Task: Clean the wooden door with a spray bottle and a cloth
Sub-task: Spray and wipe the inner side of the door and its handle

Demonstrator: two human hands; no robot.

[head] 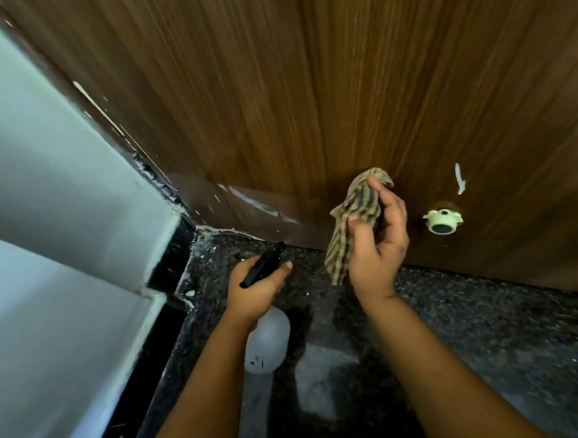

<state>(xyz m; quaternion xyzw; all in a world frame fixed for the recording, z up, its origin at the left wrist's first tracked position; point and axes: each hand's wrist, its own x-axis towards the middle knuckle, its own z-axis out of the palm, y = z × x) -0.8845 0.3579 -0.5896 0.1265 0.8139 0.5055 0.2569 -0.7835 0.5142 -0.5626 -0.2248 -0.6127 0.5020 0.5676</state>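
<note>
Gripping striped cloth (pixel 353 223), right hand (pixel 377 245) near wooden door (pixel 309 87).

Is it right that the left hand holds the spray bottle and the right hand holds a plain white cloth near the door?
Not quite. In the head view the cloth is striped brown and beige, not plain white. The rest stands: the left hand holds the spray bottle, and the right hand holds the cloth near the door.
</note>
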